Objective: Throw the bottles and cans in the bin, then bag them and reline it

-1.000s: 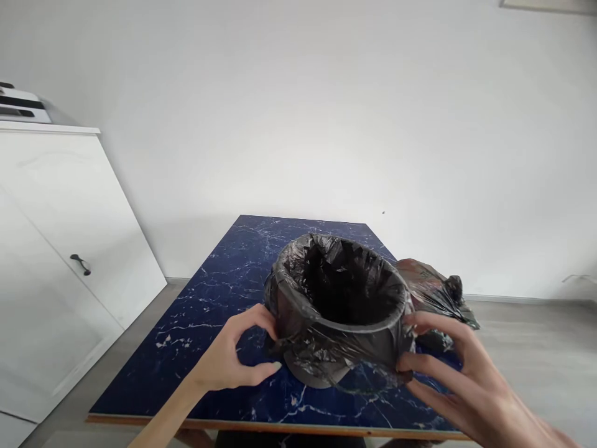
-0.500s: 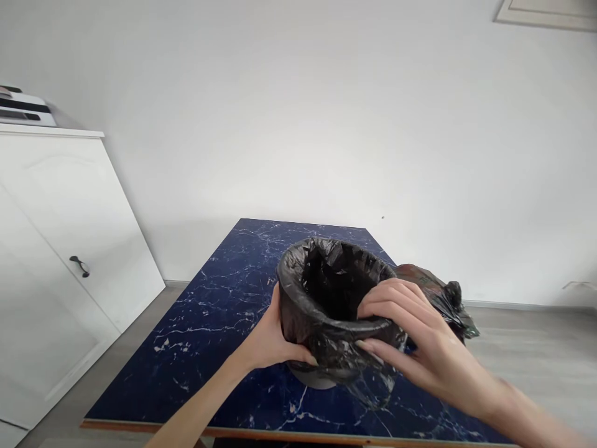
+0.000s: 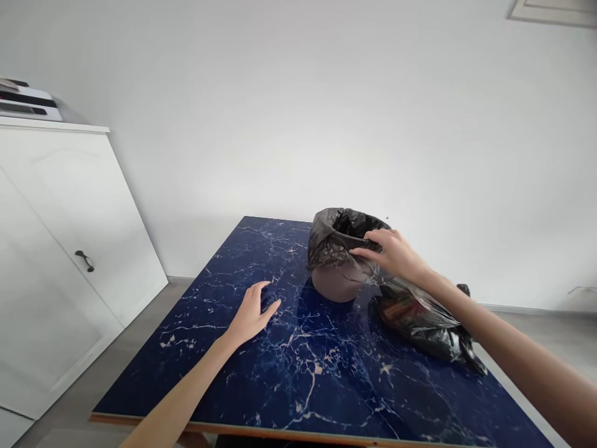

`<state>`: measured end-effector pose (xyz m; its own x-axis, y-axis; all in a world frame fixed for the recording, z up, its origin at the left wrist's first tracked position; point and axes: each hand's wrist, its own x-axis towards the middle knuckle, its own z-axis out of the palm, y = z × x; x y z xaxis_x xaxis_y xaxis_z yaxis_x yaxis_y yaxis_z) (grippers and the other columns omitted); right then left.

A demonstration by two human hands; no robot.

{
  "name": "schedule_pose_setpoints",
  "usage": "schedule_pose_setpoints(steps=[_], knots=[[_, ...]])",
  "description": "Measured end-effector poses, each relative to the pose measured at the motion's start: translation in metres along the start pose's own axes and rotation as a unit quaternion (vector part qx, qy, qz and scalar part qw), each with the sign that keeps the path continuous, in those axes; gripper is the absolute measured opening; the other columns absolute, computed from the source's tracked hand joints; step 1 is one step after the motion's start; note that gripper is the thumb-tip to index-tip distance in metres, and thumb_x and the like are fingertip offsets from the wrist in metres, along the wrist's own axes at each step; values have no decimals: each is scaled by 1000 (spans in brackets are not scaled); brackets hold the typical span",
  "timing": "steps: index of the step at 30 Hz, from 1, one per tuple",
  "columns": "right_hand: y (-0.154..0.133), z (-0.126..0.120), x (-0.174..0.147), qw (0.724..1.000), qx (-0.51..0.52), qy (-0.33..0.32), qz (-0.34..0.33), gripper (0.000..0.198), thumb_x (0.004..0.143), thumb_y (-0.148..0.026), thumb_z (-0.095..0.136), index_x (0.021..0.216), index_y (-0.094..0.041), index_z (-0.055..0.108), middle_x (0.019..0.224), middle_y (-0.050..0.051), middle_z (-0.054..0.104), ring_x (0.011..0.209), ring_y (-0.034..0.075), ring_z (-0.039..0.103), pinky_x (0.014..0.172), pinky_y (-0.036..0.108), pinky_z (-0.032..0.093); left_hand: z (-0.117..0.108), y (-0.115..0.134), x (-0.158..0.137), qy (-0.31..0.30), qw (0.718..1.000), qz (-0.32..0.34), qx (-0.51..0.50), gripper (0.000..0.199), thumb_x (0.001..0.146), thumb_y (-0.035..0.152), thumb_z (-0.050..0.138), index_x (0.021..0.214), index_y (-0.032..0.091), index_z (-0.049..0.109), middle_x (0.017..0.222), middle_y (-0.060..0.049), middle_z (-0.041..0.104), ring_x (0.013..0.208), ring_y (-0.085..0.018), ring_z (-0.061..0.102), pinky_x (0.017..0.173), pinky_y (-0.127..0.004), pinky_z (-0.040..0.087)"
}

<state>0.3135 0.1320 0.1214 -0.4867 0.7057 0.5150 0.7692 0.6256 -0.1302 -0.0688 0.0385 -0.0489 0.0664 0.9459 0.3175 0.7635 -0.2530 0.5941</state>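
Observation:
A small round trash bin (image 3: pixel 336 285), lined with a black garbage bag (image 3: pixel 326 244) folded over its rim, is toward the far right part of the blue marbled table (image 3: pixel 224 280). My right hand (image 3: pixel 389 252) grips the bin's near right rim through the bag, fingers inside and thumb outside. My left hand (image 3: pixel 254 314) is apart from the bin, just over the table, its thumb and fingers spread with nothing between them. Right of the bin lies a filled, tied black garbage bag (image 3: pixel 424 317), partly hidden behind my right forearm.
On the left stands a white cabinet (image 3: pixel 60 249) with a dark handle, and a white and black device (image 3: pixel 28 102) rests on top. A white wall (image 3: pixel 233 124) rises behind the table. Grey floor (image 3: pixel 555 330) shows to the right.
The lined bin has moved away from me across the table, held by my right hand. My left hand has let go of the bin's side and opened. More of the tied bag now shows.

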Motion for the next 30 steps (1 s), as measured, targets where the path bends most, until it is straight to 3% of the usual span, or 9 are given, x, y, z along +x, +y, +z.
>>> schedule_pose_setpoints(steps=[9,12,14,18,20,22,24,27,30], knots=[[98,8,29,991,-45,6,123,63,89,-85,49,80,-25,64,71,10,69,69,28,60,68,39,41,6,-3,-4,10,997,66,28,38,105,49,55,133,24,57,142,-15,61,139,-37,55,118,-60,46],[116,7,26,988,-60,22,141,63,89,-84,51,83,-23,68,74,12,70,75,31,63,72,41,45,7,-4,-5,11,997,71,38,35,105,47,54,131,23,59,142,-15,60,140,-37,55,118,-60,47],[117,8,22,987,-69,50,139,63,92,-79,51,97,-20,73,90,17,73,92,35,66,84,46,49,7,-4,-6,11,996,73,44,35,106,47,53,130,23,60,142,-15,60,140,-37,54,117,-59,48],[84,17,1,979,-86,153,108,66,102,-64,49,144,-14,61,144,24,59,136,40,52,116,55,39,9,-4,-8,12,996,78,52,34,106,47,52,129,23,61,142,-15,60,141,-37,54,118,-59,48],[55,29,-15,975,-78,203,45,56,106,-53,50,146,-15,59,148,22,56,141,37,49,122,56,36,10,-5,-8,13,995,78,57,33,106,45,52,129,23,62,144,-15,60,142,-37,54,118,-59,47],[25,50,-35,985,-37,168,-22,48,108,-44,51,146,-17,58,151,21,56,144,34,50,124,56,37,10,-5,-9,13,995,75,62,33,107,44,52,130,23,62,145,-15,59,142,-37,54,118,-59,47],[-1,82,-57,994,23,99,-43,43,109,-42,52,146,-21,58,156,17,55,150,32,47,127,58,36,10,-5,-9,13,995,73,70,33,107,45,52,131,23,62,146,-15,59,142,-37,54,117,-59,49],[-27,139,-85,996,91,15,-2,49,111,-48,45,150,-20,58,166,17,48,159,32,38,129,56,35,9,-5,-9,13,993,76,86,33,108,44,52,131,23,62,146,-16,60,142,-37,55,115,-59,52],[-42,181,-107,994,105,-23,18,56,112,-54,40,153,-20,58,165,16,51,157,33,43,125,57,42,8,-5,-9,10,991,79,106,33,108,43,50,131,22,61,147,-17,60,143,-37,56,114,-59,53]])
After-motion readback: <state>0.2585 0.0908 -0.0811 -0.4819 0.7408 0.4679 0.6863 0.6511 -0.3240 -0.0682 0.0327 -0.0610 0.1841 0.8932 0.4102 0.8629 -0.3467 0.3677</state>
